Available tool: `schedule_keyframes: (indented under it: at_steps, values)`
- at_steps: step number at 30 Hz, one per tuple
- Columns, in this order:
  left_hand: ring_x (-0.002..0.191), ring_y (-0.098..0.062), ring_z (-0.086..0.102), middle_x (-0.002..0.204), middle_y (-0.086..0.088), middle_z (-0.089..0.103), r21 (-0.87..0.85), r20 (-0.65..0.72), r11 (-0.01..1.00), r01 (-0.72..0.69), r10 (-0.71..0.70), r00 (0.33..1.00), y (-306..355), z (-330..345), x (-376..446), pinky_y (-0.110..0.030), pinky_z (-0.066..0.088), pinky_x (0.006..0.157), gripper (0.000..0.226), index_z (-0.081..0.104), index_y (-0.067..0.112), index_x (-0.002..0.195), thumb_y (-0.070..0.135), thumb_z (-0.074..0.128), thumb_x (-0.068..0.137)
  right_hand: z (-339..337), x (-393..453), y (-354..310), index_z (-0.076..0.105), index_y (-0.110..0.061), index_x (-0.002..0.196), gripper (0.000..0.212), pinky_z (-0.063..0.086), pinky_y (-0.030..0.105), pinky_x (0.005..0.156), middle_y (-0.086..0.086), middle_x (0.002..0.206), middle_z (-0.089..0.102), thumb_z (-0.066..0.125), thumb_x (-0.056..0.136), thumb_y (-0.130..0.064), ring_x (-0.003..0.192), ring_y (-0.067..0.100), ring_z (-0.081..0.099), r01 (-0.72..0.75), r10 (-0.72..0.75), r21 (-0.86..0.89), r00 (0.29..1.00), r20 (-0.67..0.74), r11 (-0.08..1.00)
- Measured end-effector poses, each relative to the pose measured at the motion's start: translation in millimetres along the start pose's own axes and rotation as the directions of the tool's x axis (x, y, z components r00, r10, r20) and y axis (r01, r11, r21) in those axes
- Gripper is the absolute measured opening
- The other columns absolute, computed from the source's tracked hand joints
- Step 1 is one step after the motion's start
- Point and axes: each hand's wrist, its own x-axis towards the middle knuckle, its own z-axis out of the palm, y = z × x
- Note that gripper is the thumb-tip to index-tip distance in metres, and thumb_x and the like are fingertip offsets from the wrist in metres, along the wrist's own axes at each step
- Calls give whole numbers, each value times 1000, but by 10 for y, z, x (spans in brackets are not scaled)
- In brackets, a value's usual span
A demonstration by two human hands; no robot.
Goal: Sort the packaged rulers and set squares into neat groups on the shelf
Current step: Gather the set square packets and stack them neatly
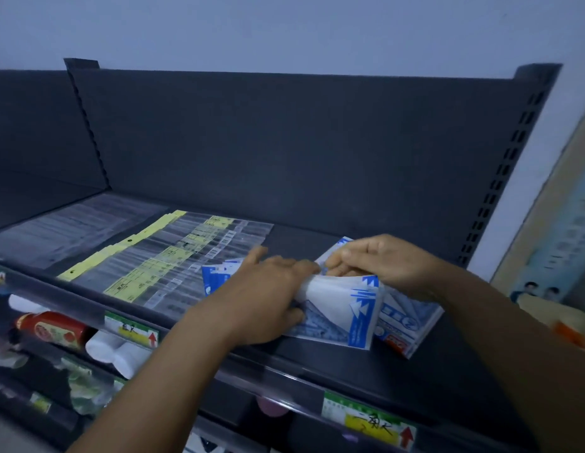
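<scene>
Both hands on set-square packs (346, 317) on shelf (333, 233): left hand (268, 299) pinches one pack's bent end, right hand (379, 259) grips stack's top; ruler packs (160, 259) at 9 o'clock.

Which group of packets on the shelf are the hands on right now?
The blue-and-white packets at the shelf's right. Both the left hand and right hand grip them. The clear packets with yellow labels to the left lie untouched.

Part of the blue-and-white packets (359, 318) is covered by the left hand (265, 299) and right hand (382, 263) (their print is blurred), and the lower-shelf goods (56, 328) are cut off at the left edge.
</scene>
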Motion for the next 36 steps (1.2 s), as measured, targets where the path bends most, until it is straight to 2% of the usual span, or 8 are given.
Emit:
schedule_keyframes:
  at_steps: [4, 6, 10, 17, 21, 28, 33, 36]
  values:
    - [119, -8, 46, 121, 14, 56, -35, -6, 995, -91, 91, 996, -36, -25, 5, -27, 16, 106, 40, 50, 32, 122, 35, 59, 84, -317, -249, 182, 51, -40, 128, 50, 32, -3, 89, -19, 135, 48, 66, 87, -17, 123, -1, 46, -16, 49, -527, 998, 48, 850]
    - [118, -6, 47, 120, 14, 57, -51, -17, 991, -122, 121, 992, -58, -22, 3, -26, 18, 104, 38, 52, 32, 121, 34, 59, 84, -423, -409, 284, 30, -56, 135, 74, 21, 7, 103, -22, 151, 23, 71, 83, -23, 137, -2, 22, -52, 196, -672, 970, 141, 738]
    - [114, -7, 48, 118, 14, 57, -58, -25, 983, -175, 174, 984, -64, -7, 28, -26, 25, 100, 33, 52, 32, 117, 36, 59, 84, -377, -576, 373, 8, -70, 106, 73, 16, 23, 112, -20, 156, 5, 67, 88, -32, 144, 4, 7, -174, 372, -659, 912, 172, 732]
    - [108, -16, 49, 114, 7, 59, -36, -64, 967, -250, 248, 967, 19, -9, 52, -16, 21, 75, 30, 53, 27, 113, 39, 57, 86, -253, -344, 546, 29, -52, 140, 73, 22, 36, 117, -20, 150, 29, 67, 78, -55, 139, 10, 24, -75, 147, -699, 988, 44, 711]
    - [105, -17, 49, 108, 6, 60, -60, -59, 962, -267, 264, 963, 61, 13, 71, -18, 25, 76, 31, 54, 26, 111, 41, 58, 84, -202, -95, 738, 17, -57, 141, 91, 29, 48, 110, -12, 152, 29, 37, 56, -83, 138, 24, 30, -98, 166, -819, 986, -3, 565]
    - [103, -16, 53, 109, 9, 62, -86, -42, 962, -260, 257, 966, 90, 10, 83, -19, 32, 84, 35, 55, 28, 113, 41, 60, 81, -372, 26, 432, 33, -45, 143, 64, 19, 43, 118, -8, 156, 24, 58, 85, -56, 144, 18, 21, -137, 96, -621, 990, -99, 772]
    - [100, -18, 58, 109, 6, 61, -89, 12, 970, -225, 227, 974, 110, -15, 77, -29, 44, 82, 32, 55, 29, 109, 42, 61, 80, -29, 378, 375, 19, -51, 146, 56, 4, 50, 118, -14, 161, 3, 42, 94, -54, 149, 17, -5, -4, 54, -796, 998, 36, 605]
    - [100, -16, 58, 111, 8, 59, -84, 34, 975, -207, 211, 977, 138, -33, 69, -28, 44, 79, 35, 54, 32, 113, 40, 61, 81, 14, 420, 427, 23, -51, 144, 56, 7, 49, 119, -15, 160, 9, 40, 92, -59, 149, 18, -2, -69, 113, -768, 994, 5, 636]
